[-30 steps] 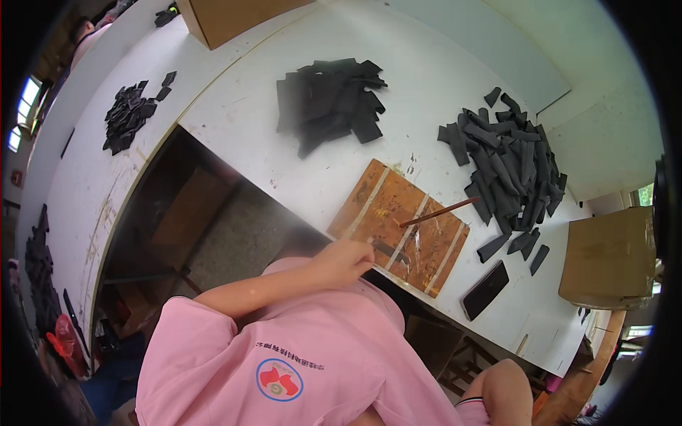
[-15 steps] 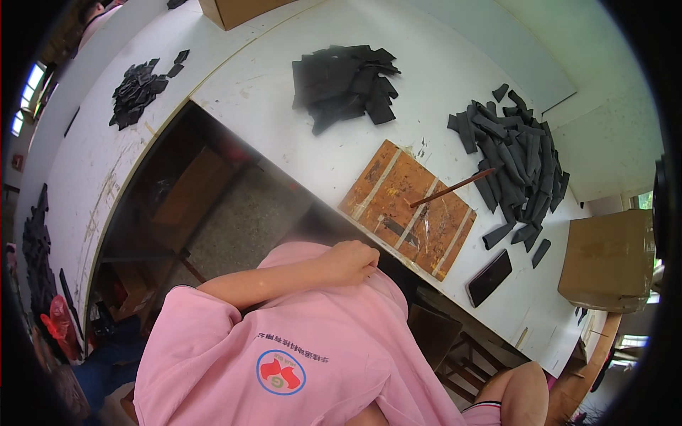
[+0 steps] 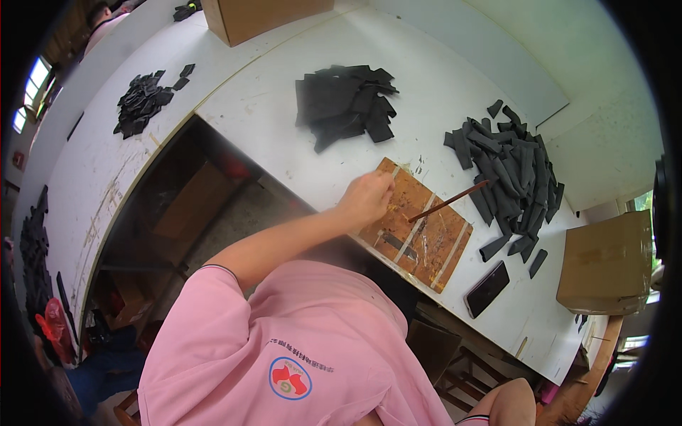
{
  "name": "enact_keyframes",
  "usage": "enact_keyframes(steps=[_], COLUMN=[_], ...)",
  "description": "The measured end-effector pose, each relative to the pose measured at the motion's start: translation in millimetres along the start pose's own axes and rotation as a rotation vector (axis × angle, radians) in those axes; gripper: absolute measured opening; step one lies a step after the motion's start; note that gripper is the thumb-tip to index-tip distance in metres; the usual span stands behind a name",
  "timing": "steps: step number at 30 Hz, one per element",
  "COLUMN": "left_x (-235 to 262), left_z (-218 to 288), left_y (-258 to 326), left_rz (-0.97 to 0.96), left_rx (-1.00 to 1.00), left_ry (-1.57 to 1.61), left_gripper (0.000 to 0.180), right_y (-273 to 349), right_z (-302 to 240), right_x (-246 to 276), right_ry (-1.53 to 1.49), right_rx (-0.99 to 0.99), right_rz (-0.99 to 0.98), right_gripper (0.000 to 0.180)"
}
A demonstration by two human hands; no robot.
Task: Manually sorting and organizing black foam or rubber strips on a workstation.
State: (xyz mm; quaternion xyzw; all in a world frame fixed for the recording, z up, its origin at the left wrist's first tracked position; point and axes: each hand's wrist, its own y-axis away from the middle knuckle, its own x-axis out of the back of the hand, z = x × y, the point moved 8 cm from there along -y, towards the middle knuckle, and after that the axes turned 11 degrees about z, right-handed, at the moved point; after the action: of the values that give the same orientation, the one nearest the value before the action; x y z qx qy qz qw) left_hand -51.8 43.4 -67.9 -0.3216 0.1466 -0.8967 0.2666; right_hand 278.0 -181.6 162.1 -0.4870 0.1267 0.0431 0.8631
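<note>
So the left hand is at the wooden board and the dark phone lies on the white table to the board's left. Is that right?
Not quite: the dark phone lies right of the wooden board, as the head view shows. The rest stands: the left hand is at the board, and the phone is on the white table.

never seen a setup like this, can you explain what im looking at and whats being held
There's no machine: this is a person's bare left hand, seen from a fisheye camera worn on the head, looking down, so straight edges bend. The right hand is out of view.

On the white table are loose black pieces in piles, a phone, cardboard boxes and a wooden board with a brown rod.

The left hand is curled at the board's edge; whether it holds anything can't be told.
</note>
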Motion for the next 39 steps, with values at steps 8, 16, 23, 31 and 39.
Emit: enact_keyframes(steps=[8,16,23,31,39], left_x=[-49,-61,-51,-34,8], left_z=[-42,-110,-80,-2,-5], left_y=[-131,-164,-161,-20,-59], left_rz=[0.281,-0.053,-0.177,-0.261,0.062], left_rx=[-0.043,-0.229,-0.223,-0.462,-0.241], left_ry=[-0.757,-1.003,-0.595,-0.299,-0.154], left_gripper=[0.019,0.009,0.007,0.023,0.031], right_y=[11,163,202,258,286], right_z=[-8,34,39,45,29], right_x=[-12,-25,-22,-60,-66], right_ry=[0.208,0.625,0.543,0.367,0.285], right_rx=[0.131,-0.953,-1.124,-1.2,-1.333], right_rz=[-0.014,-0.767,-0.821,-1.066,-1.141], right_gripper=[0.016,0.029,0.031,0.031,0.031])
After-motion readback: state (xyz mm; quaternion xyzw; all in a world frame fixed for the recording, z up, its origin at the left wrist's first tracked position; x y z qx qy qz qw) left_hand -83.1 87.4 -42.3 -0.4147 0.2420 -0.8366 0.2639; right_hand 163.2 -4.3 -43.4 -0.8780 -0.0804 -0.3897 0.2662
